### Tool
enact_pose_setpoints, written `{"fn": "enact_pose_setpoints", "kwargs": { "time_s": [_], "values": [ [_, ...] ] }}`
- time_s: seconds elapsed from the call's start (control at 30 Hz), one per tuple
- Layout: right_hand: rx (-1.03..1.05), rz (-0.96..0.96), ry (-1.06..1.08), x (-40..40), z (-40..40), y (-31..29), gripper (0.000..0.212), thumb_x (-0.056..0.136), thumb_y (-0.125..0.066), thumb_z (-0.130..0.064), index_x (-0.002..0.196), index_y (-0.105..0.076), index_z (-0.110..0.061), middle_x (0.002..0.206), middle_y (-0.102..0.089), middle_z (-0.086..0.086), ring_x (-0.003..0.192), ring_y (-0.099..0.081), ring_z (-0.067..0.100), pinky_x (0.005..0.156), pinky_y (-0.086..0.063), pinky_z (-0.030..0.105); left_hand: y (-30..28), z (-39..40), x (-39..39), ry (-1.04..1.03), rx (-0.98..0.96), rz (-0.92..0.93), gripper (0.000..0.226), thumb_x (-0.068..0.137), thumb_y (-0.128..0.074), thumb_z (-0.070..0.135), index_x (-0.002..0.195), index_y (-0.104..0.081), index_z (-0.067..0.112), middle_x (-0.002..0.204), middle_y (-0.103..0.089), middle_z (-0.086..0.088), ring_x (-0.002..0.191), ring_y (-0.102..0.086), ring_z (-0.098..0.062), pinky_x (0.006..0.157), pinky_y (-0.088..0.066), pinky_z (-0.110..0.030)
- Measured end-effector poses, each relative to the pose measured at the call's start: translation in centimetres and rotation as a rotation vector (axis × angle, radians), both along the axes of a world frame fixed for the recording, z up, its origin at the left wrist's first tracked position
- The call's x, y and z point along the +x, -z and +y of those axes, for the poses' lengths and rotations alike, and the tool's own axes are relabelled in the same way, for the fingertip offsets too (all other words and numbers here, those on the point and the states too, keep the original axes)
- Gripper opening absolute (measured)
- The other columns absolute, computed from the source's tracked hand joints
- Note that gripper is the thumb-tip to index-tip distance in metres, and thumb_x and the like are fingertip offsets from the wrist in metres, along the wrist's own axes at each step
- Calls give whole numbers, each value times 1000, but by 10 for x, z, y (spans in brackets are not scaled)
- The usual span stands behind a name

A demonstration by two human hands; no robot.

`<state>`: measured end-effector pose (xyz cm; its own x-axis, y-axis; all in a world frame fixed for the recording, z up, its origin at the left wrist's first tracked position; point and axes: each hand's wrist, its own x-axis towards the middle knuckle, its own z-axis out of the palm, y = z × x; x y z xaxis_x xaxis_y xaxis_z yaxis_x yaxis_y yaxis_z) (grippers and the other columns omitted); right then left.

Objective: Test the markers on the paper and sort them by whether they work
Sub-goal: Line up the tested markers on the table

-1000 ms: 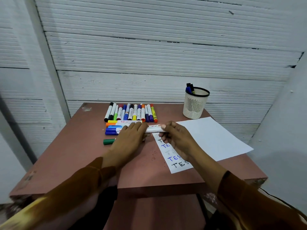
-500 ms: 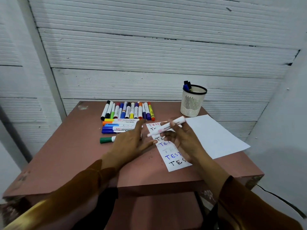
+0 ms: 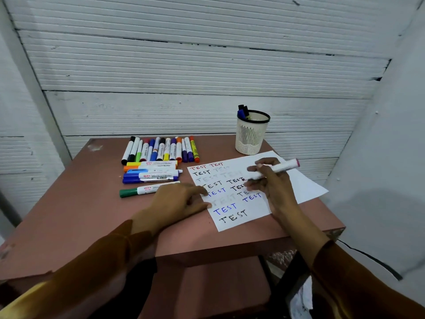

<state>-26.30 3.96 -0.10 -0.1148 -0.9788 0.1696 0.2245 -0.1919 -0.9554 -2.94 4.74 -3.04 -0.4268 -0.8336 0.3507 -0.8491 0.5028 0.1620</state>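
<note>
Since a moment ago the right hand [image 3: 274, 183] has swung its white marker [image 3: 279, 168] round and down, so the tip end now points at the sheet and the pink-ended tail sticks out to the right, while the left hand [image 3: 177, 200] has slid over to the paper's left edge. Biggest thing first: the reddish-brown counter [image 3: 76, 217], set against a white ribbed wall. On it lies the white paper [image 3: 232, 212], covered in rows of the word TEST in red, black, blue and some very faint strokes. Left hand's fingers rest loosely on that paper's left margin, holding nothing. Right hand's grip is curled round the white marker above the middle of the sheet; whether the tip touches the paper, I can't tell. At the back right, just beyond the paper, stands a white slotted pen cup [image 3: 251, 137] with a few dark-capped markers poking out. Back centre, a row of markers [image 3: 161, 150] lies side by side, and just in front of it a small stack of whiteboard markers [image 3: 150, 172] lies crosswise. Nearest the left hand, a green-capped marker [image 3: 142, 190] lies alone.
</note>
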Motion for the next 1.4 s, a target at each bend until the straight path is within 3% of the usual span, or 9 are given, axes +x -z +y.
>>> {"fn": "enact_pose_setpoints", "kwargs": {
  "time_s": [0.33, 0.5, 0.67, 0.8, 0.93, 1.03, 1.17, 1.3, 1.4],
  "values": [
    [31, 595, 248, 8, 5, 15, 44, 86, -63, -24, 48, -42, -16, 53, -61, 8, 44, -52, 2, 54, -39, 14, 2, 0, 1, 4, -35, 11, 76, 67, -15, 79, 115, -60, 39, 87, -66, 11, 75, -56, -5, 54, -32, -17],
    [10, 647, 264, 9, 6, 16, 42, 88, -58, -21, 52, -39, -12, 56, -62, 17, 61, -64, 19, 51, -37, 8, 3, -1, 1, -18, -20, 19, 74, 68, -17, 78, 112, -61, 39, 85, -66, 10, 77, -57, -7, 59, -41, -26],
    [-15, 684, 224, 12, 11, 15, 37, 88, -58, -18, 57, -41, -6, 66, -62, 29, 41, -52, 4, 47, -37, 8, 1, 0, 1, -12, -2, 20, 72, 68, -19, 78, 111, -61, 39, 85, -66, 10, 75, -57, -6, 60, -42, -26],
    [-5, 728, 295, 13, 10, 16, 34, 88, -56, -17, 61, -47, 1, 68, -59, 28, 54, -53, 17, 46, -36, 8, 1, -1, 2, -1, -2, 5, 73, 68, -18, 77, 112, -61, 38, 82, -64, 10, 72, -53, -5, 56, -37, -23],
    [50, 662, 364, 7, 1, 21, 38, 87, -56, -23, 66, -52, 9, 65, -63, 24, 70, -64, 31, 64, -46, 33, 0, 2, 0, -1, -1, -43, 71, 71, -15, 75, 115, -56, 36, 76, -57, 11, 67, -47, -4, 52, -32, -22],
    [72, 616, 315, 5, 1, 18, 42, 86, -62, -34, 60, -55, -2, 54, -64, 12, 65, -65, 16, 64, -42, 26, -3, 6, -1, -10, 36, 57, 45, 86, -29, 48, 121, -45, 24, 84, -51, 9, 73, -45, -11, 61, -33, -29],
    [79, 394, 224, 2, 3, 10, 45, 72, -78, -27, 101, -47, -11, 57, -68, 13, 60, -69, 19, 57, -44, 25, -1, 4, -4, -45, 83, 177, 37, 87, -49, 5, 121, -41, 18, 101, -39, 7, 88, -34, -9, 82, -29, -27],
    [70, 247, 254, 9, 3, 4, 52, 72, -77, -14, 105, -37, -18, 59, -67, 8, 42, -59, 16, 41, -37, 23, 3, 1, -1, 15, -30, 354, 34, 88, -53, -4, 121, -47, 2, 126, -45, -13, 108, -48, -18, 91, -37, -17],
    [74, 153, 166, 24, 2, 4, 33, 86, -65, -27, 102, -45, -6, 60, -68, 9, 36, -52, 18, 38, -38, 22, -2, 7, 3, 9, -90, 344, 23, 87, -56, -3, 109, -61, 2, 122, -52, -12, 108, -52, -22, 87, -43, -26]
  ]
}}
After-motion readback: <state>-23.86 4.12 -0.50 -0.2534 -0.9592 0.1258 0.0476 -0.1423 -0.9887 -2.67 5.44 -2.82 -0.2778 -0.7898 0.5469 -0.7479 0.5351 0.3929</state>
